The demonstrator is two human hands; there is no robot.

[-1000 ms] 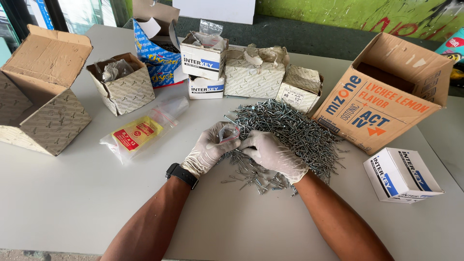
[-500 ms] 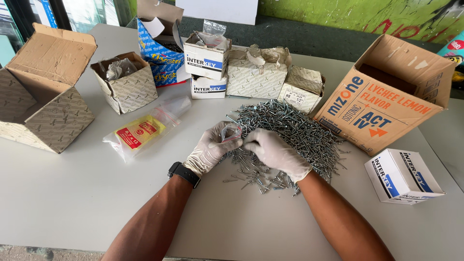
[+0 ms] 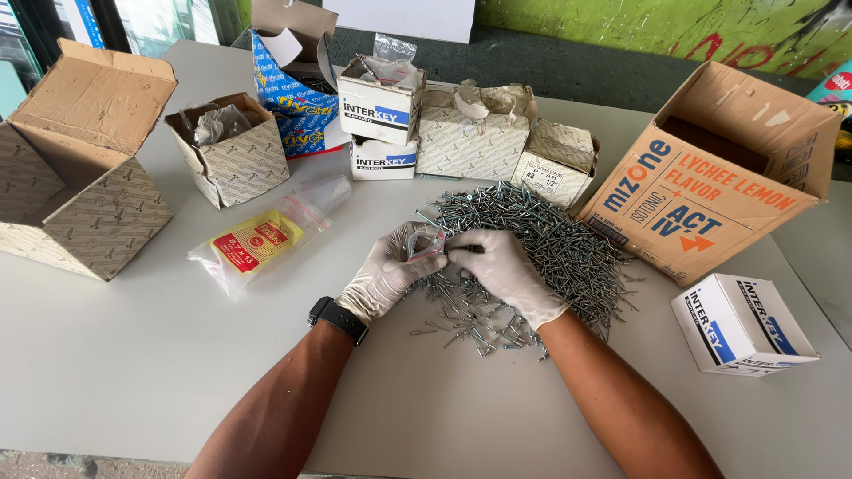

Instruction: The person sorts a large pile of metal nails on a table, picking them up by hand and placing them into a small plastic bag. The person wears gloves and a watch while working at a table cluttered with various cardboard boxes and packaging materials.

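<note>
Both our gloved hands, left hand point(image 3: 383, 273) and right hand point(image 3: 499, 266), pinch a small bag point(image 3: 426, 243) over screws point(image 3: 532, 239), big box point(image 3: 710, 177) at two o'clock.

Large orange-printed carton point(image 3: 710, 177) far right, white-blue box point(image 3: 741, 324) below, yellow-labelled bag point(image 3: 266, 235) left

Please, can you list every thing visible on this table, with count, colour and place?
screws: large pile, silver, table centre
small plastic bag: one, clear, between both hands
bag with yellow label: one, clear, left of the pile
patterned cartons: about five, beige, left and back
white boxes: three, blue print, two stacked at back, one at right
large carton: one, brown, right
table: one, pale grey
wristwatch: one, black, left wrist
left hand: white glove, holding the small bag
right hand: white glove, at the bag's opening
</note>
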